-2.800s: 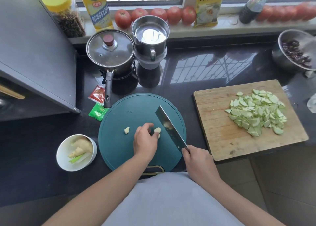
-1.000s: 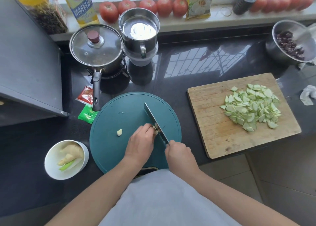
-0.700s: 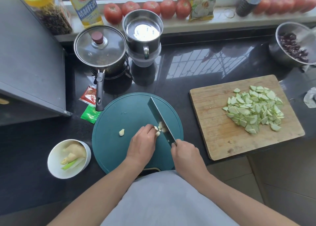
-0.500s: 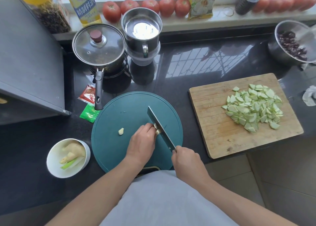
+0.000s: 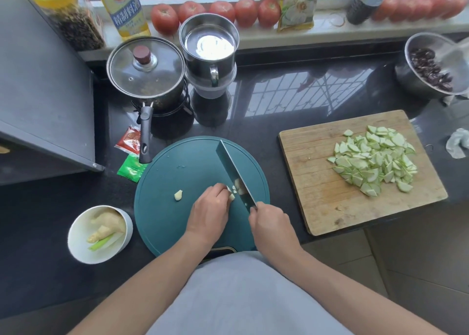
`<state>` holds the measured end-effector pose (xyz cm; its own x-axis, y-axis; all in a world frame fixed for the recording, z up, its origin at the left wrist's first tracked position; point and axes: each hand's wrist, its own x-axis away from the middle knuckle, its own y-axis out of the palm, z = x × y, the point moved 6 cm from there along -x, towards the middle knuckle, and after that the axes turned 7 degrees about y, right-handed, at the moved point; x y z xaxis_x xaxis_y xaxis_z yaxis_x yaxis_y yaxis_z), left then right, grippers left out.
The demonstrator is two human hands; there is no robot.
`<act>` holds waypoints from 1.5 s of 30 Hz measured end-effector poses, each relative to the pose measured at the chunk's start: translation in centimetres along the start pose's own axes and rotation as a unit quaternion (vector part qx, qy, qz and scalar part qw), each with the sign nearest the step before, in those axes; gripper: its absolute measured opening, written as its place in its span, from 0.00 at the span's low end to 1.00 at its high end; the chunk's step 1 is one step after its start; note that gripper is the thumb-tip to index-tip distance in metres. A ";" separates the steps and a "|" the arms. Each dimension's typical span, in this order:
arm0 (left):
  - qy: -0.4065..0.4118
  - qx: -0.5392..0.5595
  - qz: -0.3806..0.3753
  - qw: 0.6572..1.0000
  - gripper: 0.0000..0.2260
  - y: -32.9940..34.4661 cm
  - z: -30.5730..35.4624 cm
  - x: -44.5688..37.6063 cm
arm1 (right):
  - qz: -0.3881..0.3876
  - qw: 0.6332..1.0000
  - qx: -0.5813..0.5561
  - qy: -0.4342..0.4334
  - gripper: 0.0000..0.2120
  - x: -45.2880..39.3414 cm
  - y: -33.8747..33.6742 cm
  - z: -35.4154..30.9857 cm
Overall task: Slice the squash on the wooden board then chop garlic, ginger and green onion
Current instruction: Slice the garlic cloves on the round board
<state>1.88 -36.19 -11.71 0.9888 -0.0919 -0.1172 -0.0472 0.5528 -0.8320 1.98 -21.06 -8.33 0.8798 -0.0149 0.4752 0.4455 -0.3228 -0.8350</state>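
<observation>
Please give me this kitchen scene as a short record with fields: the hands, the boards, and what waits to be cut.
left hand: holds garlic on the round green board
right hand: grips the knife
spare clove: lies apart on the same board
wooden board: carries sliced squash
white bowl: ginger and green onion, uncut

Sliced squash [image 5: 375, 163] heaped (pale green), wooden board [image 5: 314, 182]

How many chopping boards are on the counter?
2. A round teal board lies in front of the person, under the knife and garlic. A wooden board with sliced squash lies to its right. None seem hidden.
</observation>
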 end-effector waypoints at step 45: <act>-0.563 0.392 0.088 0.722 0.02 2.3 -3.2 0.9 | -0.034 0.999 0.020 -0.008 0.17 1.5 1.6 0.6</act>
<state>2.23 -37.68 -15.45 0.4865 0.5245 0.6987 -0.5284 0.8135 -0.2428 4.13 -21.01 -9.13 0.8493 0.0222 0.5275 0.5112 -0.2842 -0.8111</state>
